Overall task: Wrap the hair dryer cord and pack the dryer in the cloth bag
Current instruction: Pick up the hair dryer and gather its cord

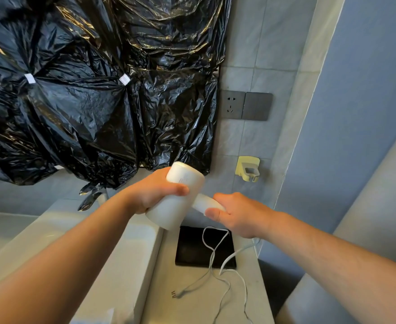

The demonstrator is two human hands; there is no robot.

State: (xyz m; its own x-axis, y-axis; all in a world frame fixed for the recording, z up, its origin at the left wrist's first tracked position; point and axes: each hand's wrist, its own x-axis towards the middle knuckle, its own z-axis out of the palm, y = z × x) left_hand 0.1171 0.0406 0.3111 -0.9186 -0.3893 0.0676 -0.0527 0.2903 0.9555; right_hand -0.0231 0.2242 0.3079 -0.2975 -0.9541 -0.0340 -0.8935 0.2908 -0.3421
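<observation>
The left hand is wrapped round the barrel of the white dryer, thumb lying across the top of it and the fingers curled out of sight underneath. The right hand is closed round the handle, which sticks out sideways from the barrel; the thumb presses along the near side and only a short bare stretch of handle shows between hand and barrel. The dryer is held in the air above the counter, barrel tilted, its far end raised toward the wall.

The white cord drops from under the right hand, loops over a flat black bag lying on the counter just below the dryer, and trails loose across the counter toward the near edge. Its plug rests on the counter, prongs pointing left, near the bag's front edge.

A line of faint grey print runs on the barrel beside the left thumb, too small to read. Left of the counter is a white sink. Crumpled black plastic covers the wall above it, fixed with two white tape squares whose marks cannot be read. To the right on the grey tiles are a dark socket with a switch touching it, and below them a pale yellow holder
</observation>
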